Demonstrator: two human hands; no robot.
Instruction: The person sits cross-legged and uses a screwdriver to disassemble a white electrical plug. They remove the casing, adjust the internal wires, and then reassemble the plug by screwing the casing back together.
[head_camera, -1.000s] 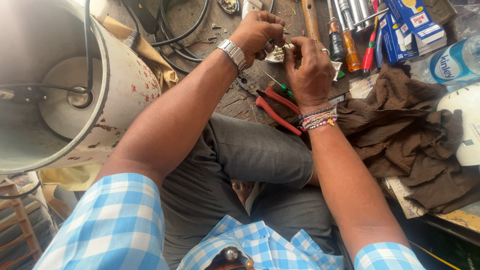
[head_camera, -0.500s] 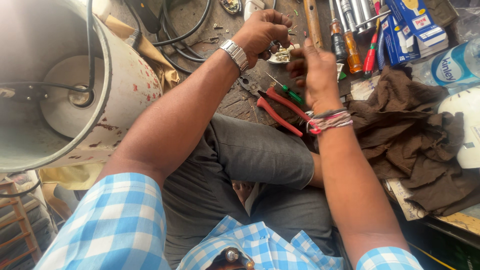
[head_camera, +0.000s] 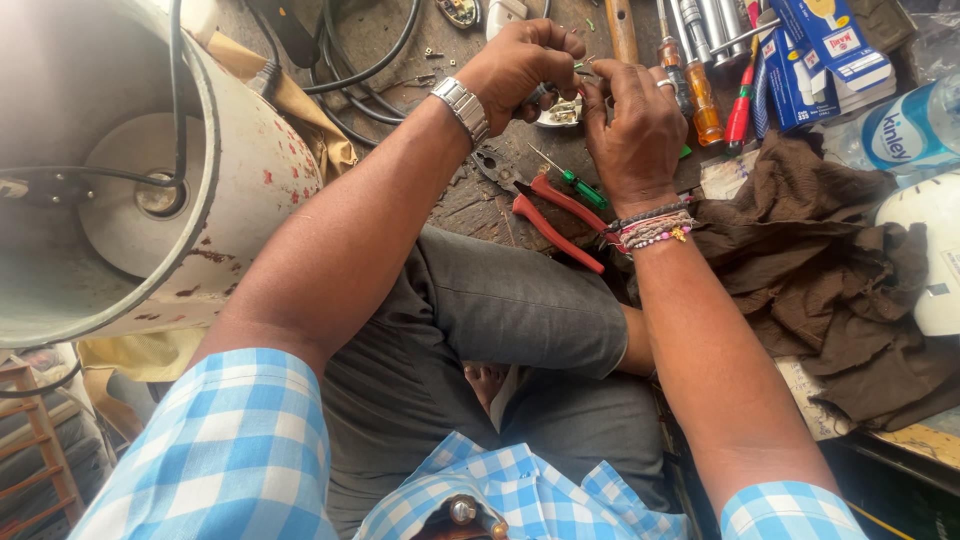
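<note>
My left hand (head_camera: 520, 70), with a metal watch on its wrist, is curled shut over a small white electrical part (head_camera: 562, 112) that shows brass contacts. My right hand (head_camera: 635, 130), wearing a ring and beaded bracelets, pinches the right edge of the same part with its fingertips. Both hands hover over a dark worn work surface (head_camera: 470, 200) beyond my crossed legs. What lies inside the left fist is hidden.
Red-handled pliers (head_camera: 555, 215) and a small green-handled screwdriver (head_camera: 580, 187) lie just below the hands. Several screwdrivers (head_camera: 705, 110), blue boxes (head_camera: 820, 50), a water bottle (head_camera: 905, 130) and brown cloth (head_camera: 820, 260) fill the right. A white metal drum (head_camera: 240, 190) with black cables (head_camera: 360, 60) stands left.
My right hand lifted its fingers away from the part, then came back down onto it. My left hand has stayed closed in the same place.
</note>
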